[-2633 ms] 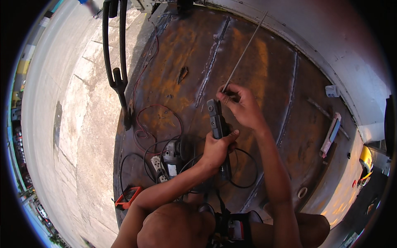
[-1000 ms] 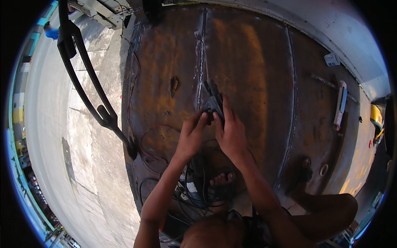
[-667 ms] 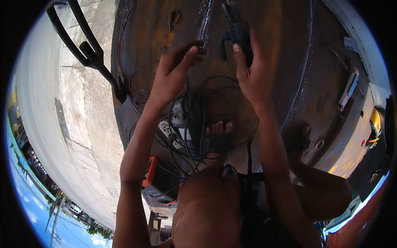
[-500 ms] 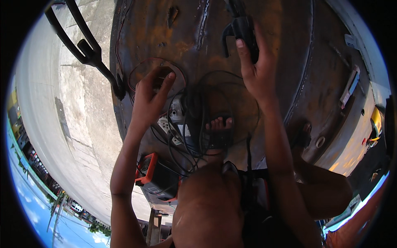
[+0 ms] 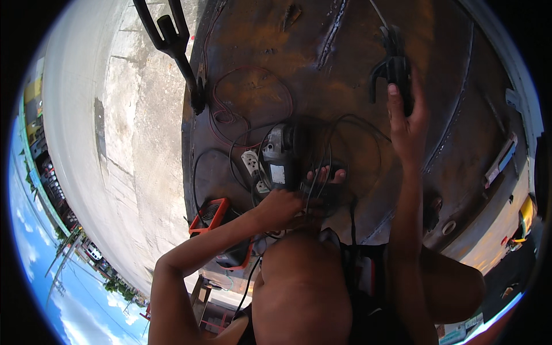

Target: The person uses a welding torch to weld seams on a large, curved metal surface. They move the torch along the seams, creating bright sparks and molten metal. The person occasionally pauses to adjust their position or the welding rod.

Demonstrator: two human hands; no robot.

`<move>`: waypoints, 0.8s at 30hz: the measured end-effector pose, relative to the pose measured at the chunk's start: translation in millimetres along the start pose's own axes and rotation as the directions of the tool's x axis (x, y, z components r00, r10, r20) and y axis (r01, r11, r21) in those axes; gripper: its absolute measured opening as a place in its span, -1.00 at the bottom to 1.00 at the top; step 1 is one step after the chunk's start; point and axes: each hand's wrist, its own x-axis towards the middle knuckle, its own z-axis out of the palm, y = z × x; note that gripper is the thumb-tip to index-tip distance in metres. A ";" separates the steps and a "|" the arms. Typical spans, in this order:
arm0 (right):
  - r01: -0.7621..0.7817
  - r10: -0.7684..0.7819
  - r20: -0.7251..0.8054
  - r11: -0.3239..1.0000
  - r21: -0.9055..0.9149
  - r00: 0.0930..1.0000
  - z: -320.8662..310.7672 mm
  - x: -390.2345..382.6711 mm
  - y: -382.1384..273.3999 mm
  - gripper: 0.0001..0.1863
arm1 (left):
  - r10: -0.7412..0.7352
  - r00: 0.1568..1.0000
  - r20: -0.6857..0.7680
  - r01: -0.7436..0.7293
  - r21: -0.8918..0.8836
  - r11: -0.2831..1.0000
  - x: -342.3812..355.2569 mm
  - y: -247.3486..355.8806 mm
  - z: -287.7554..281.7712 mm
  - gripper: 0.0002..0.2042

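Note:
My right hand (image 5: 409, 123) is closed round the black handle of a welding electrode holder (image 5: 397, 75), with a thin rod (image 5: 379, 14) clamped at its far end. My left hand (image 5: 283, 210) reaches across low in front of my knee, just below an angle grinder (image 5: 280, 152) and beside loose black cables (image 5: 329, 152). Its fingertips are dim and partly hidden by cables and my leg, so their grip cannot be made out. The grinder lies on a rusty steel plate (image 5: 356, 86), next to a white power strip (image 5: 251, 164).
An orange and black boxy machine (image 5: 217, 215) stands left of my knee. A thin reddish cable (image 5: 253, 70) loops across the plate. At the upper left a black forked bar (image 5: 181, 60) rises by the plate's edge, beside concrete ground (image 5: 135, 109). My sandalled foot (image 5: 330, 175) rests near the grinder.
My left hand has moved down and right, from over the reddish cable to below the grinder. The view has shifted, and my right hand still holds the electrode holder.

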 end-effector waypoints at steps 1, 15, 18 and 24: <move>-0.002 0.002 0.002 1.000 -0.013 1.000 -0.5 -0.2 0.1 -0.41 | -0.040 0.994 0.103 0.039 0.015 0.999 3.0 -3.8 0.6 -0.53; 0.008 0.007 -0.043 0.939 0.343 0.999 -23.9 29.8 -50.1 -0.50 | -0.403 0.763 -0.505 0.146 -0.472 0.869 -157.2 -9.1 -111.2 -0.73; -0.012 0.024 -0.019 0.878 0.478 1.000 -5.9 24.6 -59.4 -0.64 | -0.405 0.706 -0.581 -0.045 -0.608 0.792 -181.5 -1.8 -118.7 -0.61; 0.026 -0.060 0.037 0.801 0.598 0.998 14.3 42.8 -94.1 -0.66 | -0.445 0.402 -0.800 0.028 -0.474 0.880 -229.3 5.9 -135.6 -0.60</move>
